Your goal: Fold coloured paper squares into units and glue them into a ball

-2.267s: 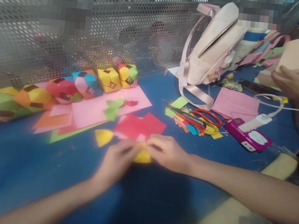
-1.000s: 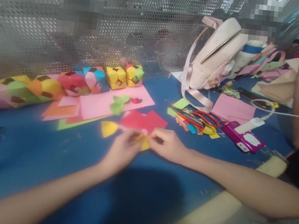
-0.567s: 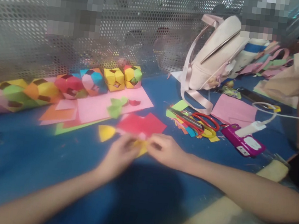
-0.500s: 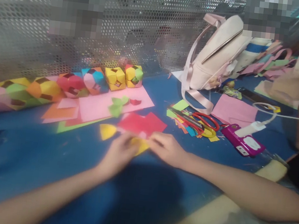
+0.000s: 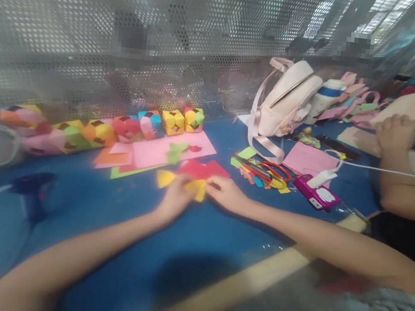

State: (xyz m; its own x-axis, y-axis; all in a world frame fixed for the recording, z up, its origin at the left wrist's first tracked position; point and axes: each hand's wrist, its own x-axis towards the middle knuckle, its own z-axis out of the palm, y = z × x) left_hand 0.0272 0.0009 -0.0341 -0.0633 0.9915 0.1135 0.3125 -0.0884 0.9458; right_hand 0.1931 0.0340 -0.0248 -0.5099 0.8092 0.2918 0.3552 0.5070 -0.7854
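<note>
Both of my hands meet over a small yellow paper piece point(image 5: 199, 190) at the middle of the blue table. My left hand point(image 5: 178, 197) pinches its left side, and my right hand point(image 5: 227, 194) holds its right edge. Left of my left hand lies another yellow piece point(image 5: 165, 178). Just beyond my fingers are red paper sheets point(image 5: 206, 168). Green cut paper point(image 5: 176, 152) and a small red piece point(image 5: 195, 148) rest on a large pink sheet point(image 5: 148, 151).
Folded paper cubes point(image 5: 126, 127) line the mesh wall. Scissors point(image 5: 278, 172) lie on paper scraps, near a purple power strip point(image 5: 317, 193) and a white bag point(image 5: 289, 100). Another person's hand point(image 5: 397, 132) is at the right; a dark blue tool point(image 5: 33, 190) stands left.
The camera view has shifted, showing more of the left side. My hands still hold the yellow piece, which now looks more upright between them. The other person's hand has moved on the paper.
</note>
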